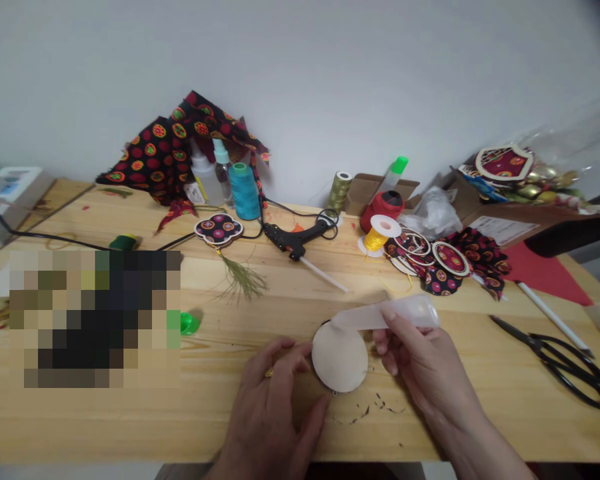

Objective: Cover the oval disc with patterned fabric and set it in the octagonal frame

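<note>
In my right hand (pixel 417 350) is a translucent glue bottle (pixel 405 313), held between thumb and fingers and tilted to the left. Its narrow end meets the upper part of a pale round disc (pixel 340 360) that lies on the table. My left hand (pixel 280 393) curves around the disc's left side, fingers at the left edge and thumb by the lower edge. Small dark scraps (pixel 373 407) are scattered just below the disc. Beyond the hands, a black glue gun (pixel 297 239) lies with a white glue stick in its back end.
Scissors (pixel 550 357) and a white pen (pixel 555 319) lie right. Patterned fabric pieces (pixel 443 260) and thread spools (pixel 379 237) sit behind. A flower-shaped tasselled ornament (pixel 219 229), blue thread cone (pixel 244 192) and green cap (pixel 189 324) are left. A pixelated patch hides part of the table.
</note>
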